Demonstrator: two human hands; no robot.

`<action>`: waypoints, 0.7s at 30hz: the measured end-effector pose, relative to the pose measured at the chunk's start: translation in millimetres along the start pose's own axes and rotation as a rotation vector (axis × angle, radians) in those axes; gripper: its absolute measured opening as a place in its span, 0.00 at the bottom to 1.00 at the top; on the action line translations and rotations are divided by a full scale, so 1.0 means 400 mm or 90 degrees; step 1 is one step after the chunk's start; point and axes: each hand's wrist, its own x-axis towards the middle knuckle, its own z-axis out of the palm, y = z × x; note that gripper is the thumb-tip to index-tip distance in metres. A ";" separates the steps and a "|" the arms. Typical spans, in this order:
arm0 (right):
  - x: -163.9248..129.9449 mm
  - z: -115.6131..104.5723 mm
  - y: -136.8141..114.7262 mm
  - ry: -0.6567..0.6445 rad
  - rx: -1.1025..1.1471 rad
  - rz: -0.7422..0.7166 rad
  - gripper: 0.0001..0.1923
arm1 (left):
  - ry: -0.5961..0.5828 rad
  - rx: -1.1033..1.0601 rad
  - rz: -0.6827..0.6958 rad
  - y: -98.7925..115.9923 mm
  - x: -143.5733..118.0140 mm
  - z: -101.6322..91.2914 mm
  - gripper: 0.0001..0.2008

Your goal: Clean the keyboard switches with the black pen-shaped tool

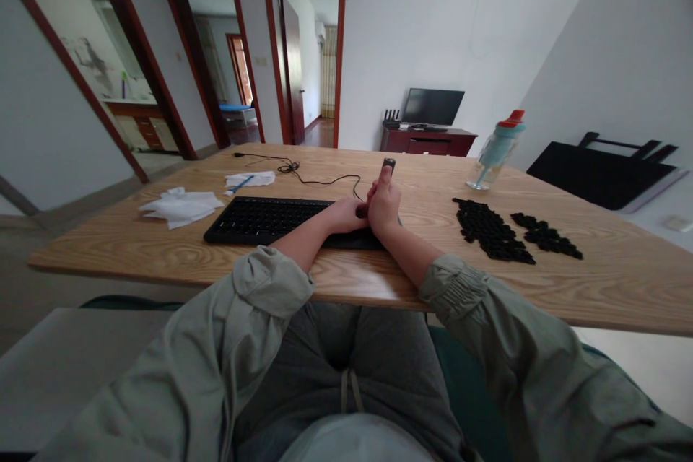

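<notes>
Pale-blue bottle with a red cap stands upright on the far right of the bench; its contents cannot be told from here.

Your right hand is raised in a fist over the right end of the keyboard, thumb up, closed around a small dark tool whose tip sticks out above the thumb. Your left hand lies low just beside it, fingers curled and touching the base of the right fist; whether it also pinches something small cannot be told. Both forearms cross the near edge of the bench, sleeves pushed up to the elbows.

Keyboard is black, flat on the bench, directly ahead of you and under both hands. Its cable runs back across the wood.

Two patches of loose black keycaps lie to the right of the keyboard, well apart from your hands, between them and the bottle.

White tissues lie left of the keyboard; a second tissue behind them carries a thin blue stick.
</notes>
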 end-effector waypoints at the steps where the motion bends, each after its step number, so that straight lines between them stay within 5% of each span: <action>1: 0.003 0.006 -0.009 0.019 0.035 0.027 0.32 | 0.004 -0.002 -0.001 0.002 -0.001 0.001 0.12; 7: 0.012 0.034 -0.046 -0.033 0.172 0.101 0.30 | 0.065 -0.004 -0.015 -0.004 -0.004 -0.004 0.12; 21: 0.075 -0.027 -0.057 -0.001 0.358 0.262 0.30 | 0.127 -0.050 -0.029 -0.012 0.003 -0.012 0.18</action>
